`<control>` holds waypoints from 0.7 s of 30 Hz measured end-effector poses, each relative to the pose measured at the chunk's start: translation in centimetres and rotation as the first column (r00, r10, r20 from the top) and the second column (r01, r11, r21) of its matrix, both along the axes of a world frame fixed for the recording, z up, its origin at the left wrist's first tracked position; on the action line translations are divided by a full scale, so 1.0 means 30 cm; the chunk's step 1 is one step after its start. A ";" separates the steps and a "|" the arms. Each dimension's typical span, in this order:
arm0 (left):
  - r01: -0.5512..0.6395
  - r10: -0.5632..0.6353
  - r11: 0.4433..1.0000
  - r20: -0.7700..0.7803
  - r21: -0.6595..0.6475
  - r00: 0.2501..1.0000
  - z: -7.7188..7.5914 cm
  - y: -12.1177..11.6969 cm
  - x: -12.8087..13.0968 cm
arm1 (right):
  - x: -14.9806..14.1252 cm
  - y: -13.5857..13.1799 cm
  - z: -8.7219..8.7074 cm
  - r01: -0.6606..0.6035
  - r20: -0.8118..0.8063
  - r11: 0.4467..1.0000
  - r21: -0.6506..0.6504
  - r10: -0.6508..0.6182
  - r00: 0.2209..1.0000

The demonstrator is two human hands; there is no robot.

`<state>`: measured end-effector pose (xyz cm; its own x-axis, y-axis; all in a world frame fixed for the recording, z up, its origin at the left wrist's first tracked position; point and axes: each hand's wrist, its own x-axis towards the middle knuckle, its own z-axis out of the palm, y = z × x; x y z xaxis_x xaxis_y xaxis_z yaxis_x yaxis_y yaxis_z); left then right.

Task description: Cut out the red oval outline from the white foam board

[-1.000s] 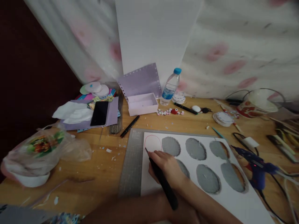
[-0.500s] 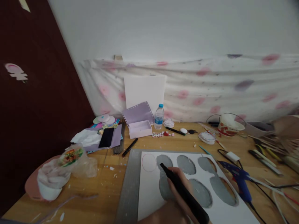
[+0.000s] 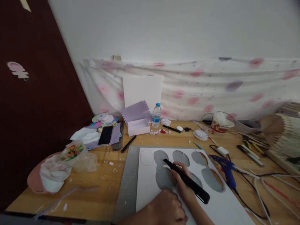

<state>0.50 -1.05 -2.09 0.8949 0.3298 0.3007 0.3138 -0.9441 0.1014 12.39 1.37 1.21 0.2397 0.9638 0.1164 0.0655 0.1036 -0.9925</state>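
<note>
My right hand [image 3: 184, 178] is wrapped around a black utility knife [image 3: 189, 182], its tip pointing up and left over the white board [image 3: 146, 181]. Several oval openings in the board show the grey cutting mat [image 3: 127, 181] beneath. The knife tip is close to the upper-left opening; whether it touches the board I cannot tell. Near the board's top left corner is an uncut oval outlined in red [image 3: 146, 157]. Low on the board rests my left hand [image 3: 167, 206], fingers curled into a fist. What is inside those fingers, if anything, is hidden.
Right of the board lies a blue glue gun [image 3: 225, 170] with cords. Behind stand a water bottle [image 3: 156, 115] and a pale open box [image 3: 138, 127]. A black pen [image 3: 128, 144], a phone [image 3: 105, 135] and a plastic-bagged bowl [image 3: 55, 175] lie left.
My left hand has come more fully into view on the lower board. The knife has swung to a flatter slant, its tip slightly right. The view has shifted a little.
</note>
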 end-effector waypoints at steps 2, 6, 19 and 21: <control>-0.002 0.002 1.000 -0.011 0.007 1.000 0.001 -0.002 0.002 | -0.003 -0.002 0.007 0.009 -0.030 1.000 0.005 -0.008 1.000; 0.025 -0.025 1.000 0.003 0.006 1.000 -0.015 0.004 -0.003 | -0.011 -0.011 0.038 0.016 -0.057 1.000 -0.021 -0.017 0.998; 0.140 -0.152 0.982 -0.096 -0.124 0.984 -0.072 0.061 0.016 | 0.023 0.060 -0.009 -0.095 0.067 0.991 -0.092 0.101 0.993; 0.178 -0.193 0.970 -0.076 -0.168 0.978 -0.062 0.058 0.025 | 0.038 0.086 0.050 -0.186 0.165 0.978 -0.098 0.200 0.966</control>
